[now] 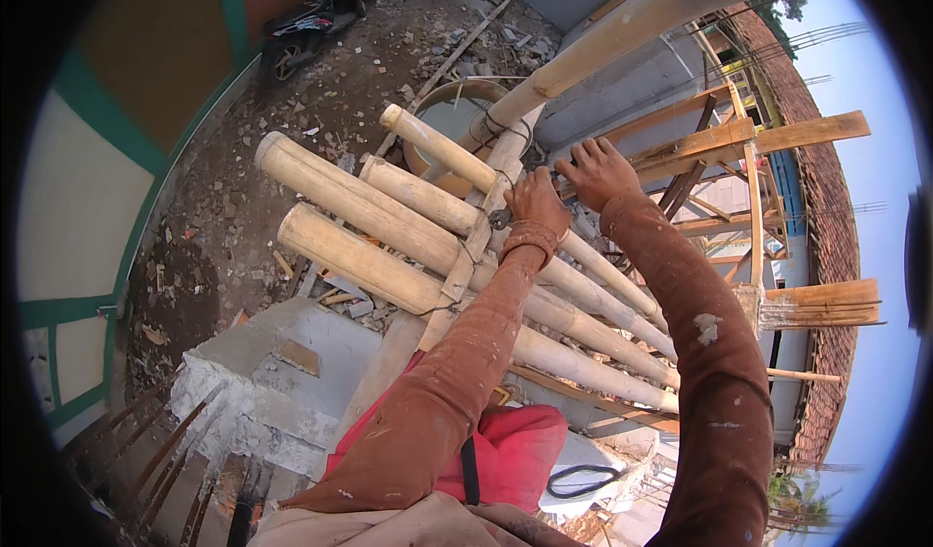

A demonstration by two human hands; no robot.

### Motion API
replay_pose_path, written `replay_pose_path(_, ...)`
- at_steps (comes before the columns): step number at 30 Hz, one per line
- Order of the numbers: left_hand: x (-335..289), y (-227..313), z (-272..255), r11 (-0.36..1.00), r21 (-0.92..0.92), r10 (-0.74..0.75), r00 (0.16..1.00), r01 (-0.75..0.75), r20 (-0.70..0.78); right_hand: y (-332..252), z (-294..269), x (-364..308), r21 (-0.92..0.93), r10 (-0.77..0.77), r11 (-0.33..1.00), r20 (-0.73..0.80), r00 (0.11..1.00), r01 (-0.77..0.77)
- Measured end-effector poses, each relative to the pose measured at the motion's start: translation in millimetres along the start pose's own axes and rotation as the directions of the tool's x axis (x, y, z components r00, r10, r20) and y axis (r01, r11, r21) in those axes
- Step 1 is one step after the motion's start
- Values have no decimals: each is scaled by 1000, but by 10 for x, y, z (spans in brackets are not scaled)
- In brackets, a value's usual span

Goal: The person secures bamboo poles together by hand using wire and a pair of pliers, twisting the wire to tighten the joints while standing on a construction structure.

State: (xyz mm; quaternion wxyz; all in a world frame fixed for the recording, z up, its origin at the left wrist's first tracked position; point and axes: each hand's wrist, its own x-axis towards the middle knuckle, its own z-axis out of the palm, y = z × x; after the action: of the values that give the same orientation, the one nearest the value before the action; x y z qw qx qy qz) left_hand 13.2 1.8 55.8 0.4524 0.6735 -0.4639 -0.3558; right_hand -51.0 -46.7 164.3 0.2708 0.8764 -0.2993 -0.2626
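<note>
Several bamboo poles (355, 260) lie side by side and jut out to the left across a wooden crosspiece (460, 275). Dark wire ties bind them to it. My left hand (537, 202) is closed low over the upper poles, beside the crosspiece. A small dark metal piece (501, 219) shows at its left side; whether the hand holds it is unclear. My right hand (600, 173) is just to the right, its fingers curled. Something thin and dark shows between the two hands, too small to name. A thick bamboo pole (622, 47) slants past above them.
Below, rubble-strewn ground (228, 197) surrounds a round concrete tank (457, 110) holding water. Rusty rebar (175, 440) sticks out of broken concrete (233, 396) at lower left. A motorcycle (306, 27) stands at the far left. Wooden framing (753, 197) and a tiled roof (812, 158) rise at right.
</note>
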Motion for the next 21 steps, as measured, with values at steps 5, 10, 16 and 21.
replay_pose_path(5,195,-265,-364,979,4,-205,979,205,4,-211,280,704,44,-180,980,-216,960,194)
replay_pose_path(10,-953,114,-861,919,2,395,918,-395,12,190,522,138,91,-82,990,-266,960,110)
replay_pose_path(16,-3825,-1539,-3371,653,-345,-286,642,674,712,302,863,355,130,-71,987,-155,985,92)
replay_pose_path(21,-6636,-1840,-5646,-22,-261,-997,-40,965,-65,-134,-348,-12,-87,-212,972,80,974,219)
